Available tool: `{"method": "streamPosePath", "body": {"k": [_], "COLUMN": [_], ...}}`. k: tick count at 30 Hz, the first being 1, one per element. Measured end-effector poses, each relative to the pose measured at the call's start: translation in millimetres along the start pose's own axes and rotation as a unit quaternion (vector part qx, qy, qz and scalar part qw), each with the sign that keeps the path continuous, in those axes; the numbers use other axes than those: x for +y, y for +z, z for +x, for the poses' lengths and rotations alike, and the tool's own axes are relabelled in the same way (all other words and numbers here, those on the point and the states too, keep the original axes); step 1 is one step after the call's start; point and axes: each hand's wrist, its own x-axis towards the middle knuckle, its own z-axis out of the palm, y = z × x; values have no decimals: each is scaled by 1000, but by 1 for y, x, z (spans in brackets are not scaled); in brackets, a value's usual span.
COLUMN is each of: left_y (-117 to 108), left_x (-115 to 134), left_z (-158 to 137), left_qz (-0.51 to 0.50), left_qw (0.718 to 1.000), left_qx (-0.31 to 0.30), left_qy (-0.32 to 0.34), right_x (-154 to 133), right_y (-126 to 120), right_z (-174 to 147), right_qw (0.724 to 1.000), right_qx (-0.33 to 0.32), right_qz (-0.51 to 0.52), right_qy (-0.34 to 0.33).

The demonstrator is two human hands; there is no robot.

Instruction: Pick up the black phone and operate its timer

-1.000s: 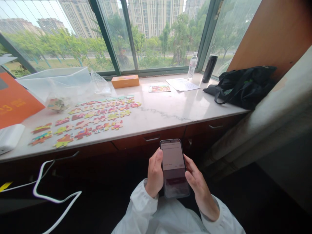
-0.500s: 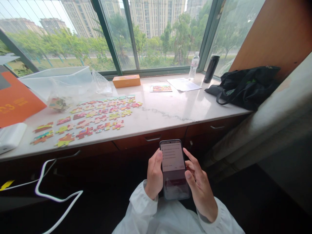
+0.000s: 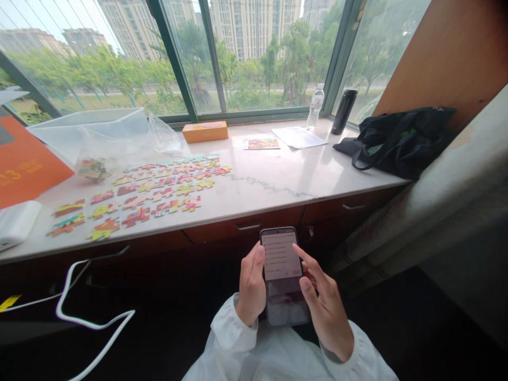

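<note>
L. hand wrapped round smartphone, r. hand open, forefinger over its screen; jigsaw pieces lie unassembled nr. countertop front-left edge.

White long sleeves; bare hands

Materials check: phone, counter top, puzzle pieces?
Phone, gripped in the left hand: glossy glass front, dark frame, likely metal or plastic. Counter top: polished stone, probably marble or a lookalike, with grey veining and window reflections. Puzzle pieces: flat printed card, by their look.
</note>
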Motion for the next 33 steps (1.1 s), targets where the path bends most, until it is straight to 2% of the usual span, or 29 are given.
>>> {"method": "streamPosePath", "body": {"k": [16,21,28,33], "left_y": [0,1,1,2], "left_x": [-1,3,0,3], "left_z": [0,-1,-3,-3], "left_qz": [-8,-7,-24,-40], "left_qw": [1000,1000,999,999], "left_qx": [-1,-12,16,1], "left_qy": [-3,-10,-18,-25], "right_x": [1,6,2,0], "right_y": [1,5,7,6], "right_z": [2,0,0,2], "right_qw": [1000,1000,997,996], "right_qx": [-2,18,25,32], "right_qz": [-23,-6,53,58], "right_qy": [-7,17,41,64]}}
